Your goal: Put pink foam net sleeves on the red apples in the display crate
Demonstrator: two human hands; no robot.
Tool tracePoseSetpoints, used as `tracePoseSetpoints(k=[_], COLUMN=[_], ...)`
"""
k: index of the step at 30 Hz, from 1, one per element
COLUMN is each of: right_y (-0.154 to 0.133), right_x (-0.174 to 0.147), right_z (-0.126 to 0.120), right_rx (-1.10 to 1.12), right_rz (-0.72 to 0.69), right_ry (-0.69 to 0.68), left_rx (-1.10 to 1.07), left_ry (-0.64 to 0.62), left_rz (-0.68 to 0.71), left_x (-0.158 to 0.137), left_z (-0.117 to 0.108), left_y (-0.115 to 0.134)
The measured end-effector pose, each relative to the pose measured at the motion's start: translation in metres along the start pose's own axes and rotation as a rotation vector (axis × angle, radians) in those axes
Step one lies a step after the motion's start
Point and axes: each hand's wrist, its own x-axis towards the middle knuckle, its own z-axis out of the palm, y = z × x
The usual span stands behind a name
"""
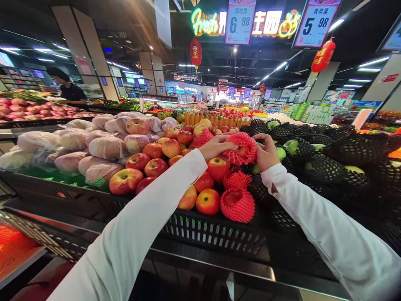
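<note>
Between my two hands is an apple in a red foam net [240,149], held above the fruit display. My left hand [216,147] grips it from the left, thumb resting on the net's face. From the right, the fingers of my right hand [265,151] pinch the net's edge. Just below lie more netted apples, one red foam net [238,205] at the crate's front and another net [237,179] behind it. Bare red-yellow apples [208,201] fill the space left of them. The black slotted crate [216,236] holds this fruit.
Plastic-wrapped fruit [107,147] is heaped to the left. Green apples in black foam nets [326,167] are piled to the right. Price signs [240,21] and a red lantern [196,53] hang overhead. A person in dark clothes [71,90] stands at the far left.
</note>
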Motion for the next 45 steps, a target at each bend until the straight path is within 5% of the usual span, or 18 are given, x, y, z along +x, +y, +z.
tracePoseSetpoints(k=[5,9,13,19,26,33,40,45], right_y=[-0.017,-0.027,-0.028,-0.026,-0.026,-0.031,-0.027,-0.021], right_x=[-0.012,-0.021,-0.024,-0.021,-0.019,-0.02,-0.013,-0.014], right_z=[0.011,0.017,0.02,0.019,0.015,0.016,0.013,0.012], right_rx=[0.271,0.28,0.385,0.433,0.372,0.428,0.473,0.444], right_rz=[0.156,0.257,0.328,0.453,0.466,0.378,0.279,0.275], right_ry=[-0.041,-0.121,-0.219,-0.155,-0.116,-0.098,0.18,0.089], left_rx=[0.05,0.186,0.59,1.084,0.87,0.685,0.808,0.712], left_ry=[0.082,0.102,0.107,0.185,0.402,0.463,0.378,0.342], left_rz=[-0.009,-0.005,0.213,0.4,0.353,0.304,0.19,0.154], left_x=[0.002,0.002,0.0,-0.002,0.002,0.008,0.003,0.005], left_z=[0.0,0.001,-0.004,-0.013,-0.007,-0.01,-0.012,-0.013], left_y=[0.001,0.003,0.009,0.017,0.017,0.012,0.013,0.009])
